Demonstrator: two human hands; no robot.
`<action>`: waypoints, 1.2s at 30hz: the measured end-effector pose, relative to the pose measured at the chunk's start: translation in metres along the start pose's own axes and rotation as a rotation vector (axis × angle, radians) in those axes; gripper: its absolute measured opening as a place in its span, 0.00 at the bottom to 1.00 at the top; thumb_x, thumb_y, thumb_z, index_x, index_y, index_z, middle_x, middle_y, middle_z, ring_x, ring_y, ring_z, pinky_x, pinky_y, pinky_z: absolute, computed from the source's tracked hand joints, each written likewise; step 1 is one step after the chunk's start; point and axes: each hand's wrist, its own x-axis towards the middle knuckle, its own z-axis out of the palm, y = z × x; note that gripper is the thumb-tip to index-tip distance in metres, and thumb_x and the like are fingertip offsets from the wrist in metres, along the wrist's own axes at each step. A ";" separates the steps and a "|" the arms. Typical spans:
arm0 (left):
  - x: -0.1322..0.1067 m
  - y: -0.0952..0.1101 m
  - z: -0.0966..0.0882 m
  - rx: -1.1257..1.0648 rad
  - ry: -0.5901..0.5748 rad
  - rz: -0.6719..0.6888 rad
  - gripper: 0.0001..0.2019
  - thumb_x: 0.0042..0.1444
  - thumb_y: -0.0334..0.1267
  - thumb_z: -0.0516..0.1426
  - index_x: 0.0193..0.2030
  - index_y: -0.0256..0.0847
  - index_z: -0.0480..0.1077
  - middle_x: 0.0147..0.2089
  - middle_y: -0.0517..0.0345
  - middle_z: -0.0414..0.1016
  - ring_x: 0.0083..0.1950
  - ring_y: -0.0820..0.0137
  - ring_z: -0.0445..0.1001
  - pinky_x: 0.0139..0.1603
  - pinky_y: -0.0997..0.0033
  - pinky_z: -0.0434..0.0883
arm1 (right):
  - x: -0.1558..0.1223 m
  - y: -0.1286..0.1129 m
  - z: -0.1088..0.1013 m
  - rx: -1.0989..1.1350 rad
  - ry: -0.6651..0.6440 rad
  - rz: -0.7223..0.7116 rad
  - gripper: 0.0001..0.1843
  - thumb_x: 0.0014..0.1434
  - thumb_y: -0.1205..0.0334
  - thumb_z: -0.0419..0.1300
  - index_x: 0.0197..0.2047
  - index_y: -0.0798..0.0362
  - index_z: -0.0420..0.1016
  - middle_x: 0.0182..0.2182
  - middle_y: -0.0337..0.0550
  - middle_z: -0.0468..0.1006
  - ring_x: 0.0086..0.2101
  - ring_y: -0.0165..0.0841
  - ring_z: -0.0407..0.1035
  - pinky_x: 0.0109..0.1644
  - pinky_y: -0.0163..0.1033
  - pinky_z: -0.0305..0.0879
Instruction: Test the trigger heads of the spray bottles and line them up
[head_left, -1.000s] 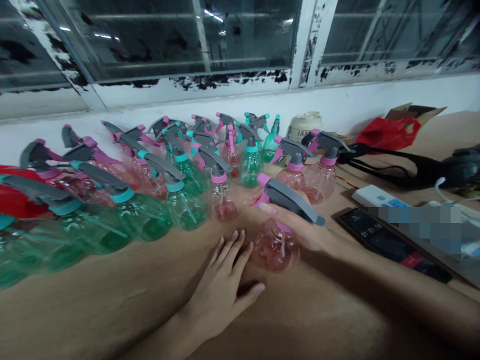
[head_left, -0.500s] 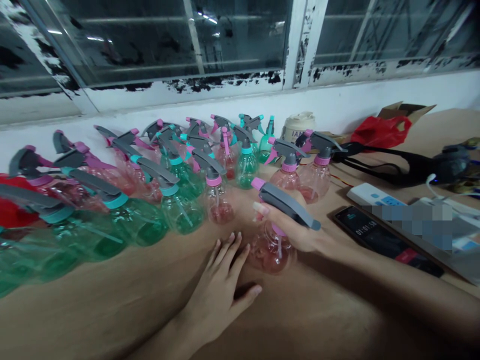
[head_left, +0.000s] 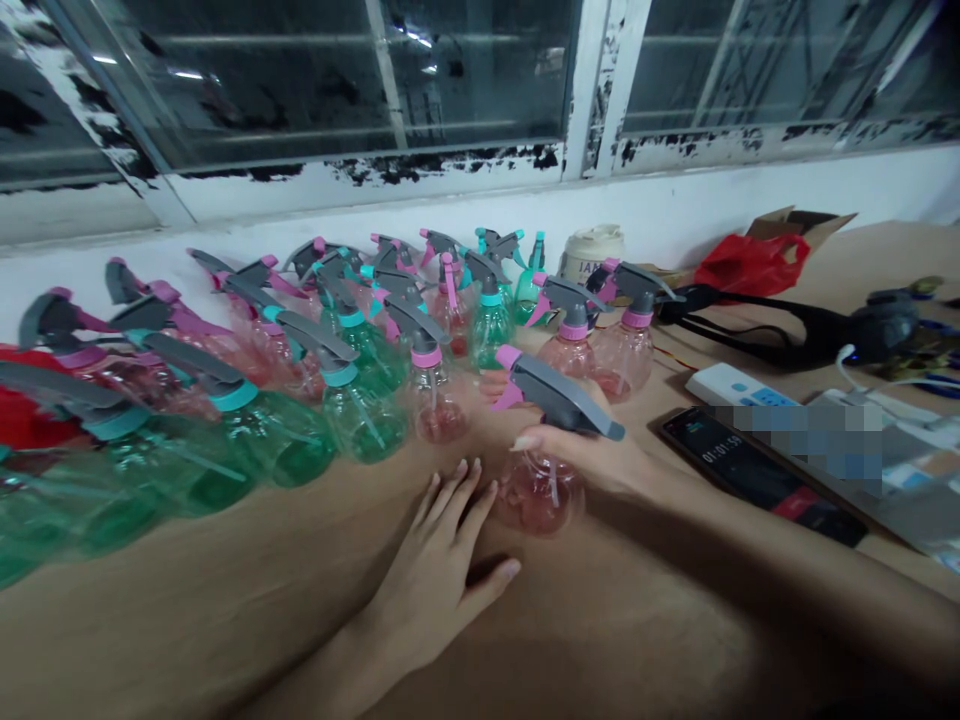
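A pink-tinted spray bottle (head_left: 541, 505) stands on the table, with a grey and pink spray head (head_left: 559, 390). My right hand (head_left: 592, 452) is round its neck, below the head. The thumb lies across the front, while the fingers reach out behind and are partly hidden by the head. Flat on the table, left of this bottle, rests my left hand (head_left: 435, 565). Its fingers are spread and hold nothing; the fingertips come close to the bottle's base. Behind it stand a clear-pink spray bottle (head_left: 441, 410) and a green spray bottle (head_left: 367, 425).
Several more green and pink spray bottles crowd the left and back, below the window. On the right lie a phone (head_left: 757, 475) showing a timer, a white power strip (head_left: 731, 385), a black strap (head_left: 780, 325) and a red plastic bag (head_left: 750, 270). A cream-coloured tub (head_left: 589, 252) stands behind.
My right thumb has moved down from beside the trigger to the bottle's neck, and the pink trigger now shows. My left hand has stayed flat. The view has shifted slightly.
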 end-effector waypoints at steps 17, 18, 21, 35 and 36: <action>0.001 -0.002 0.005 -0.005 0.035 0.017 0.31 0.63 0.55 0.51 0.64 0.33 0.58 0.68 0.39 0.53 0.68 0.52 0.53 0.65 0.46 0.54 | -0.055 -0.006 -0.013 -0.605 0.039 0.027 0.38 0.46 0.41 0.66 0.54 0.54 0.64 0.49 0.55 0.75 0.49 0.48 0.71 0.51 0.54 0.67; 0.001 -0.002 0.005 -0.003 0.033 0.015 0.31 0.63 0.55 0.50 0.64 0.33 0.59 0.69 0.38 0.53 0.68 0.51 0.53 0.65 0.46 0.54 | -0.058 -0.006 -0.012 -0.639 0.051 0.032 0.37 0.47 0.41 0.65 0.53 0.54 0.64 0.48 0.55 0.75 0.48 0.48 0.71 0.50 0.54 0.68; 0.002 -0.003 0.006 -0.013 0.042 0.011 0.31 0.63 0.56 0.50 0.63 0.32 0.60 0.69 0.38 0.52 0.68 0.50 0.52 0.65 0.46 0.54 | -0.062 -0.007 -0.011 -0.703 0.062 0.026 0.34 0.50 0.42 0.64 0.53 0.54 0.64 0.49 0.52 0.75 0.48 0.45 0.71 0.51 0.52 0.68; 0.001 0.000 0.004 -0.004 0.038 0.004 0.31 0.62 0.55 0.52 0.63 0.32 0.61 0.68 0.40 0.54 0.68 0.53 0.53 0.65 0.48 0.53 | -0.024 0.027 -0.022 -0.885 0.160 -0.085 0.37 0.49 0.38 0.62 0.53 0.58 0.68 0.50 0.59 0.74 0.52 0.51 0.67 0.55 0.59 0.63; 0.001 0.000 0.004 -0.005 0.038 0.004 0.31 0.62 0.55 0.52 0.63 0.32 0.61 0.68 0.40 0.54 0.68 0.53 0.53 0.65 0.48 0.54 | -0.019 0.029 -0.022 -0.890 0.161 -0.083 0.38 0.49 0.38 0.62 0.54 0.57 0.67 0.50 0.58 0.74 0.52 0.51 0.67 0.55 0.59 0.62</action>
